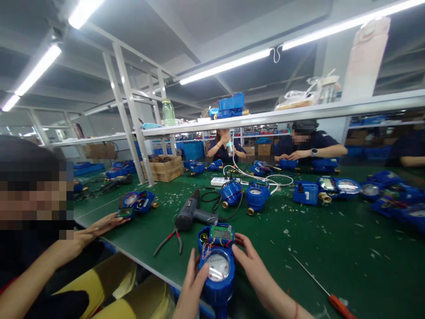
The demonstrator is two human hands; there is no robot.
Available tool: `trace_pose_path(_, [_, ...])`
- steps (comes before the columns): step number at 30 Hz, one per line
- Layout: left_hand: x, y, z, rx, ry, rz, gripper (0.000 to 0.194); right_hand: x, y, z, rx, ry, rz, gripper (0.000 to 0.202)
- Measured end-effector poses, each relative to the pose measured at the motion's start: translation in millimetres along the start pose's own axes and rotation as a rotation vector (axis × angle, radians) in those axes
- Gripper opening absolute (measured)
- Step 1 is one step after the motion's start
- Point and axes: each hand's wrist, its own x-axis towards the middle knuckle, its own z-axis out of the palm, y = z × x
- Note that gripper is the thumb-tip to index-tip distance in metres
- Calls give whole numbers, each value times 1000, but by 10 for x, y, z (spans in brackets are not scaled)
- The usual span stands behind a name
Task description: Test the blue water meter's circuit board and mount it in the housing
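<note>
A blue water meter [218,280] with its top housing open lies near the table's front edge; its round dial, a green circuit board with a small display [222,233] and thin coloured wires show. My left hand [195,281] is at the meter's left side, thumb by the dial, fingers curved round it. On the right side my right hand [254,261] touches the housing by the board, its fingers extended. The meter is held between both hands. Behind it lie a grey heat gun [189,215] and red-handled pliers [170,243].
A screwdriver [337,305] lies at the right. More blue meters [257,197] and a white power strip [219,181] stand farther back on the green table [282,248]. A shelf [259,118] crosses above. Other people work at the left and behind.
</note>
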Motion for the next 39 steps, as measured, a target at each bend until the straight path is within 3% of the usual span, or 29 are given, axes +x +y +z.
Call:
trace_pose_path(2, [31,98,-31,204,62,188,72,-25,-11,49,63,-33,-4,77])
trace_pose_path(7, [132,532,-24,829,130,767,44,-11,-25,107,173,-75,-7,74])
trace_pose_path(11, [262,732,56,1115,73,1015,17,8,47,122,192,-63,-24,70])
trace_pose_path(14, [311,772,85,1191,10,1094,9,38,102,128,187,-42,-38,68])
trace_pose_path(21, [332,829,54,1320,-107,1309,28,42,154,147,163,-4,-53,66])
trace_pose_path(28, [320,840,38,1358,-34,1281,14,-1,166,190,221,-8,-36,65])
trace_pose_path(37, [226,869,36,1370,-59,1303,15,-64,119,186,301,-43,22,72])
trace_pose_path(39, [178,862,-1,1430,-80,1323,23,-89,106,200,348,-66,39,75])
